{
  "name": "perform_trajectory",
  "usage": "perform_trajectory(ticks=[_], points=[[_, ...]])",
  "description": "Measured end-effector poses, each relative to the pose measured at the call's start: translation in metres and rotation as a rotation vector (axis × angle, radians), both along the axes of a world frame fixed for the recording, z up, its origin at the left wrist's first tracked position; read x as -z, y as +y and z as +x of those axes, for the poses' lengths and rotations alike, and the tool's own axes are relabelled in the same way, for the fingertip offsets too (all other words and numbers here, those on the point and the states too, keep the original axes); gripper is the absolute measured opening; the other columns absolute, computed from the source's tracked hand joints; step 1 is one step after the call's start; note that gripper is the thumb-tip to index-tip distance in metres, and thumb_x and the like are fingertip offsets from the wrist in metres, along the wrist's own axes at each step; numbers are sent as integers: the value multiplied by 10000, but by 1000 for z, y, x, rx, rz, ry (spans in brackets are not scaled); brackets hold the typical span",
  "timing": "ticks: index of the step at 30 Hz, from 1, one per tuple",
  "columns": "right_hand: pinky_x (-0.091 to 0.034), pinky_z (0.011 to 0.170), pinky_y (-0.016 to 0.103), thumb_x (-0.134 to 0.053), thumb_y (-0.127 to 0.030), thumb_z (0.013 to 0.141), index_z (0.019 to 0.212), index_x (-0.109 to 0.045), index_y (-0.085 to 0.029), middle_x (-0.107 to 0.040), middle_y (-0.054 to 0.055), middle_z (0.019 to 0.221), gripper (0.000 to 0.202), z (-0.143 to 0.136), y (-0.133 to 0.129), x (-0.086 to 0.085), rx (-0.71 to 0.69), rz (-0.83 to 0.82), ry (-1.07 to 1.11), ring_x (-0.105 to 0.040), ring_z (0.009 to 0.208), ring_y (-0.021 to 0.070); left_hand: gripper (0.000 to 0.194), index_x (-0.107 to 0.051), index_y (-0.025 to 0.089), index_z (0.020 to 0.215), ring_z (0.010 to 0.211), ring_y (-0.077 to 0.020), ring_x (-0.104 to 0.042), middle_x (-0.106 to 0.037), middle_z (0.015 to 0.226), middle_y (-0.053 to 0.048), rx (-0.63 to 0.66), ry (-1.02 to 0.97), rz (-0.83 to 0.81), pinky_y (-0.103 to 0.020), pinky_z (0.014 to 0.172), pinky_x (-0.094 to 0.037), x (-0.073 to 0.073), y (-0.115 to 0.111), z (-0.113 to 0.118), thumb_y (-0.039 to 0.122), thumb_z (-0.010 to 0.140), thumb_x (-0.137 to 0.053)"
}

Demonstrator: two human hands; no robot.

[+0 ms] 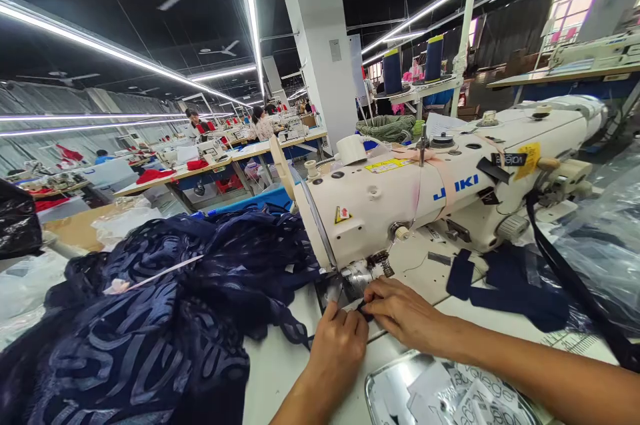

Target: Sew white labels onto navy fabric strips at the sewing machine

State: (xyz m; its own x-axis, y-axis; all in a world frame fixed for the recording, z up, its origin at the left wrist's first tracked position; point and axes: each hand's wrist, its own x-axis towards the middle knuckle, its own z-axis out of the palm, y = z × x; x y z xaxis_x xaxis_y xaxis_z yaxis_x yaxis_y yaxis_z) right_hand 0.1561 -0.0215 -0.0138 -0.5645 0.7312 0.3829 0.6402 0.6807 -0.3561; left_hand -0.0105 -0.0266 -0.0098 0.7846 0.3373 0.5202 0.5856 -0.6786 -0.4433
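Observation:
My left hand point(339, 339) is closed, its fingertips pressed down close to the needle area of a white sewing machine point(373, 201). Beside it, my right hand point(403, 313) pinches with thumb and fingers. A small bit of dark navy fabric point(365, 311) shows between the two hands, and both grip it; most of it is hidden by the fingers. To the left lies a large heap of navy patterned fabric point(165, 318), with a loose strip reaching toward my left hand. The needle tip is too small to make out.
Before my right forearm is a metal tray point(373, 385) holding several printed white labels point(463, 391). Navy fabric pieces point(520, 298) and clear plastic point(600, 238) lie at the right. A black strap point(575, 285) hangs there. Thread cones point(434, 59) stand behind; people sit at machines farther back.

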Motion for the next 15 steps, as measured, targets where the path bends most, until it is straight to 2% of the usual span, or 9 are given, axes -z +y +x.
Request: perform_trajectory(ticks=[3,5,7,9,12,15], points=[[-419,719,333,-480,-40,746,812,-595,-148,-545,66,872,172,-7,-8,7,83,133,-161,-479,814,200,284,-518,143,597,483,-132,-456,-493,541,-4,-12,-14,-18,-292,593,-354,-1,-1,-2,-33,744,-349],[-428,734,349,-506,-33,720,870,-580,-123,-542,85,888,190,-7,-11,7,78,201,-248,-481,857,225,250,-535,146,622,533,-142,-483,-517,575,-15,-48,-36,-45,-308,632,-371,-5,-4,-6,-7,742,-379],[-439,729,336,-513,-39,726,931,-570,-105,-545,98,903,223,-2,-8,1,-15,240,-309,-486,872,229,185,-564,155,689,603,-160,-510,-547,635,-26,-93,-63,-117,-348,705,-383,-10,-8,-12,52,740,-420],[-445,719,320,-464,-57,786,979,-566,-113,-554,102,926,225,7,1,-9,-159,258,-345,-493,864,214,159,-584,170,794,655,-173,-523,-570,698,-35,-123,-74,-229,-399,781,-373,-16,-13,-18,110,721,-455],[-448,730,304,-372,-63,842,1007,-576,-138,-561,100,997,273,18,16,-20,-319,228,-320,-491,899,202,295,-563,185,979,712,-186,-529,-587,803,-51,-145,-32,-399,-438,825,-362,-22,-17,-22,155,696,-487],[-436,786,304,-378,-53,819,1001,-595,-141,-564,92,1026,296,21,25,-21,-362,131,-206,-492,936,194,384,-517,194,1092,773,-204,-525,-584,871,-62,-178,20,-506,-447,823,-370,-22,-15,-22,185,708,-498]])
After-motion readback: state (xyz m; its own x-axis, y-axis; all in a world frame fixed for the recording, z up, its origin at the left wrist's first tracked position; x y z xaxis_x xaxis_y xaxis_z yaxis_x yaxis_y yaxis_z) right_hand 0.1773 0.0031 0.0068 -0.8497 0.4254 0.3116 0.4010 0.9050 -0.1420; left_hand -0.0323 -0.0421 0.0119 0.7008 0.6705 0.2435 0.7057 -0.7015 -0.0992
